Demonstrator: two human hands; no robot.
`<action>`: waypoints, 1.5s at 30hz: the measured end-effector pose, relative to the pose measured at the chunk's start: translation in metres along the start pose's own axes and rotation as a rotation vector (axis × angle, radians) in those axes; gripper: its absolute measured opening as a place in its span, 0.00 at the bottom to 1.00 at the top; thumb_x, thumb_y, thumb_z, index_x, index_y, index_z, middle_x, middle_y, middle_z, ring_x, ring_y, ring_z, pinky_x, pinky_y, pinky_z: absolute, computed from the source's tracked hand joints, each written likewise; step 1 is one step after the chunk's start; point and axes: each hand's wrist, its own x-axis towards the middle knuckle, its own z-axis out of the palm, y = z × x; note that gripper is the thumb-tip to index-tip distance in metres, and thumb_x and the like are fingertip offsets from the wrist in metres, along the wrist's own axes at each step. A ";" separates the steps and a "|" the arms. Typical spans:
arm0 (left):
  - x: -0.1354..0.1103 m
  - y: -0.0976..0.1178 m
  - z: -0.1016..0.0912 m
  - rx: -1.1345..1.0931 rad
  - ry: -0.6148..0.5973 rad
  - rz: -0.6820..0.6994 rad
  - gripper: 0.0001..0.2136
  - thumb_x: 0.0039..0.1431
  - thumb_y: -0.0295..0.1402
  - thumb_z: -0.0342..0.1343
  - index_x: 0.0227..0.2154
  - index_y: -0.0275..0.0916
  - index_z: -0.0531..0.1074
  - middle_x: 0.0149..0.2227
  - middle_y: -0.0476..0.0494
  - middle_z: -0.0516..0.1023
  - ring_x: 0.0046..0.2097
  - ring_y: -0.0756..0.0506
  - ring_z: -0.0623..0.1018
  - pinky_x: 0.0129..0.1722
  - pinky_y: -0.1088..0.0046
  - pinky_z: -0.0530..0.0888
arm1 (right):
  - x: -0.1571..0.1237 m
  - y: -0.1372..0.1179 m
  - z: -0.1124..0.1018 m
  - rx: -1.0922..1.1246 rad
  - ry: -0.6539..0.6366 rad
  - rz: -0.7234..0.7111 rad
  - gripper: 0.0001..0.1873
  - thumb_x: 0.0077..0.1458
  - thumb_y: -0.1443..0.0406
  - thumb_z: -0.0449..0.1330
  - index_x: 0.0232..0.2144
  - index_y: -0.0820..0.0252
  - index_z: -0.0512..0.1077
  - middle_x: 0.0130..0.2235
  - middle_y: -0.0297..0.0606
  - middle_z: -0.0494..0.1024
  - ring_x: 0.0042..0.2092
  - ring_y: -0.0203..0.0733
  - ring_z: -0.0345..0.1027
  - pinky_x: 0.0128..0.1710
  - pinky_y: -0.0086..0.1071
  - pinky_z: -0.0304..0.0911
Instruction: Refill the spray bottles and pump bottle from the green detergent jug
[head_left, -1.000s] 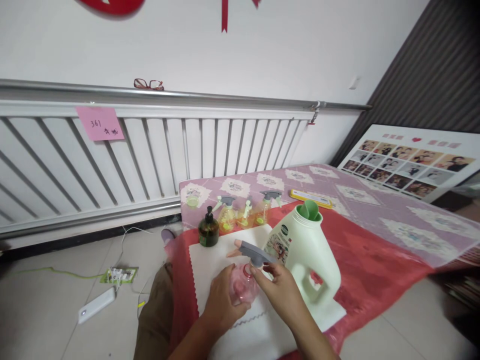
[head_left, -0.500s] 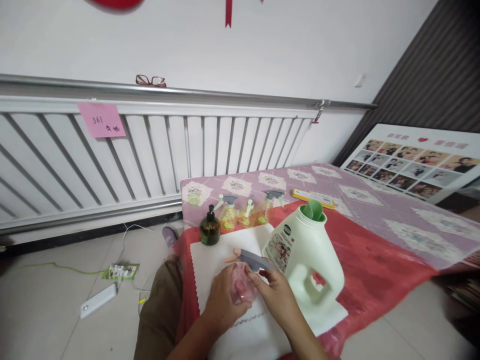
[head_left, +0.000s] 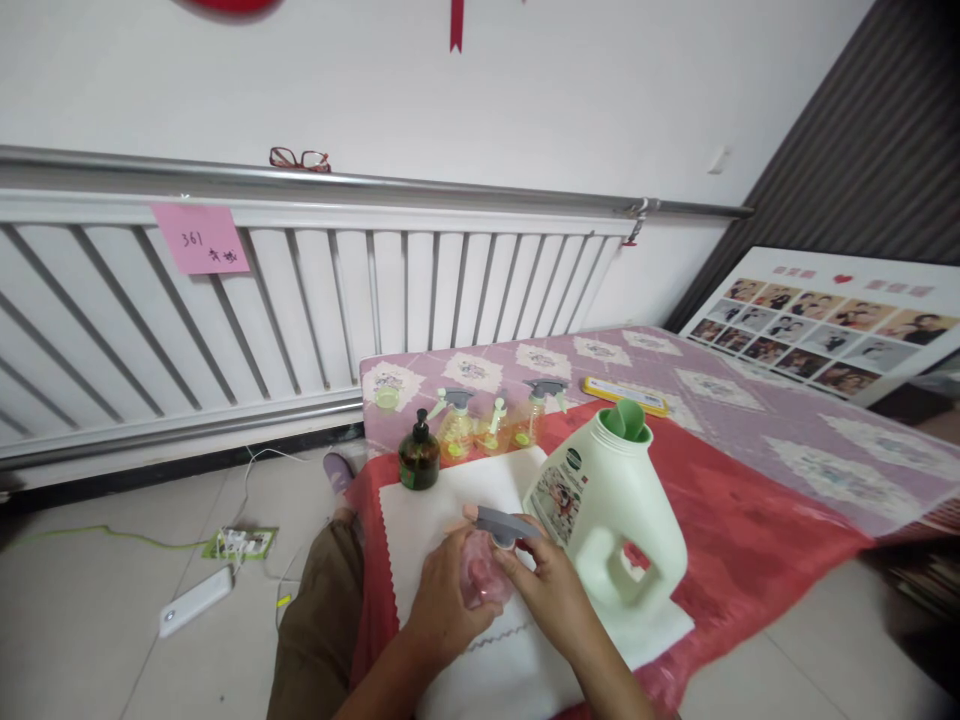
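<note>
My left hand (head_left: 442, 595) is closed around the body of a small pink see-through spray bottle (head_left: 480, 572). At its top, my right hand (head_left: 551, 595) grips the grey trigger spray head (head_left: 501, 522), whose pinkish nozzle points left. Whether the head is seated on the bottle's neck I cannot tell, as fingers cover the join. Just right of my hands stands a large pale green jug (head_left: 611, 510) with a green funnel-like piece (head_left: 626, 422) in its mouth. Beneath my hands lies a white scallop-edged cloth or sheet (head_left: 420, 520).
Behind the sheet stand a dark pump bottle (head_left: 419, 460) and yellow spray bottles (head_left: 456, 432), (head_left: 531, 420) flanking a smaller yellow bottle (head_left: 492, 430). A yellow flat box (head_left: 626, 396) lies farther back. Red cloth (head_left: 739, 510) covers part of the table; a radiator (head_left: 420, 290) runs behind.
The grey spray head has turned slightly in my right hand, its nozzle shifting a little. My left hand still holds the pink bottle in nearly the same place.
</note>
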 end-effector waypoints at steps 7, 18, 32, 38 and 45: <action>-0.003 -0.003 0.002 0.042 -0.010 -0.055 0.38 0.41 0.29 0.61 0.58 0.39 0.55 0.59 0.36 0.66 0.59 0.35 0.67 0.59 0.52 0.62 | 0.002 -0.004 0.006 -0.038 0.051 0.004 0.07 0.53 0.62 0.58 0.35 0.55 0.73 0.35 0.35 0.73 0.37 0.41 0.68 0.40 0.34 0.63; -0.001 -0.003 -0.011 0.017 -0.146 -0.074 0.42 0.38 0.27 0.62 0.61 0.37 0.56 0.64 0.32 0.59 0.65 0.32 0.57 0.64 0.49 0.54 | 0.000 -0.013 0.011 -0.085 0.148 0.091 0.05 0.49 0.63 0.59 0.30 0.56 0.69 0.31 0.34 0.72 0.33 0.41 0.68 0.35 0.34 0.63; 0.018 0.071 -0.008 -0.136 0.198 -0.101 0.11 0.47 0.36 0.57 0.36 0.42 0.72 0.37 0.45 0.78 0.40 0.40 0.77 0.44 0.61 0.71 | -0.008 -0.006 0.022 0.138 0.269 0.163 0.08 0.44 0.69 0.57 0.25 0.52 0.61 0.29 0.30 0.75 0.32 0.42 0.72 0.31 0.31 0.66; 0.032 0.083 -0.005 -0.194 0.179 -0.182 0.12 0.44 0.40 0.61 0.25 0.41 0.64 0.26 0.53 0.66 0.28 0.49 0.70 0.29 0.74 0.69 | -0.008 -0.001 0.026 0.160 0.287 0.188 0.10 0.44 0.67 0.60 0.24 0.52 0.59 0.26 0.29 0.76 0.29 0.41 0.72 0.28 0.31 0.65; 0.037 0.081 -0.008 -0.201 0.137 -0.191 0.08 0.45 0.38 0.58 0.26 0.41 0.67 0.27 0.51 0.70 0.32 0.47 0.70 0.32 0.73 0.69 | -0.005 0.009 0.029 0.037 0.345 0.117 0.07 0.44 0.68 0.59 0.26 0.53 0.64 0.30 0.32 0.77 0.35 0.44 0.73 0.35 0.33 0.67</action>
